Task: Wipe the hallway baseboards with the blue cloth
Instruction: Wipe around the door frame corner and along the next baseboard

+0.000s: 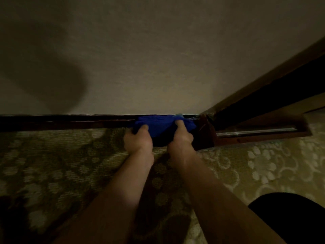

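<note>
Two bare forearms reach over the patterned beige carpet (52, 164) to the dark wooden baseboard (70, 122) under the pale wall (158, 59). The crumpled blue cloth (161, 125) lies against the baseboard's right end, beside the door frame (263, 88). The left hand (138, 139) and right hand (180, 136) grip it, fingers curled into its folds.

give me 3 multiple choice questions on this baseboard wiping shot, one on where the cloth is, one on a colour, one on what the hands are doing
1. Where is the cloth?
A. against the baseboard
B. flat on the carpet
C. on the door sill

2. What colour is the cloth?
A. white
B. blue
C. red

3. How is the cloth held?
A. left hand only
B. by neither hand
C. by both hands

Answers:
1 A: the cloth is bunched on the dark baseboard near the door frame.
2 B: plainly blue.
3 C: the left hand and right hand both grip it.
</note>
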The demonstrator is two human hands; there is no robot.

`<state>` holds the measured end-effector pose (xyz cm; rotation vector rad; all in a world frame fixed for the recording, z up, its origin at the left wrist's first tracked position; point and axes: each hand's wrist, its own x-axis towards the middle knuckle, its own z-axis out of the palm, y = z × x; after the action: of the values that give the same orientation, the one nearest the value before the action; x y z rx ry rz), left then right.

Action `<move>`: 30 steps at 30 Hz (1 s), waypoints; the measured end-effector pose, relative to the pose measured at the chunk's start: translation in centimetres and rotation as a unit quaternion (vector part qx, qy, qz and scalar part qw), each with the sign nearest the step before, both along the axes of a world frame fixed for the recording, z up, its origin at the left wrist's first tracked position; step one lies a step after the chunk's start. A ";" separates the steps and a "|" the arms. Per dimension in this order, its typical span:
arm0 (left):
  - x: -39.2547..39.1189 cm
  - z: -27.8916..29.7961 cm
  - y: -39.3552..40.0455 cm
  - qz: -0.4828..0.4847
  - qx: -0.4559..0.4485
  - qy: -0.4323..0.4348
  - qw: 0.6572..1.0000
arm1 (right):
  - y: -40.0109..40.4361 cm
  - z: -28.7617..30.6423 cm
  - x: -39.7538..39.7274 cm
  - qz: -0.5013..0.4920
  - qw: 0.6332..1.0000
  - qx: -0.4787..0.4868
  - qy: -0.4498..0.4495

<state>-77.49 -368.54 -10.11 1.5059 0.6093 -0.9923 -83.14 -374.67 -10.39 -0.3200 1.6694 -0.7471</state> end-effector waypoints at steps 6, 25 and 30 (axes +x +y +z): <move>-1.6 2.6 -3.8 -0.096 -0.053 0.097 0.989 | -4.6 -4.1 -3.5 -0.077 0.994 0.058 -0.046; -2.3 1.9 -3.2 -0.093 -0.069 0.071 0.991 | -3.5 -0.3 -1.6 -0.092 0.995 0.027 -0.030; -2.2 2.1 -2.6 0.036 -0.013 -0.028 0.999 | -0.4 0.4 0.4 -0.036 0.999 0.007 -0.015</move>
<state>-79.69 -371.17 -8.02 1.4732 0.6037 -0.8980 -82.71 -375.09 -9.98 -0.2393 1.6649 -0.7888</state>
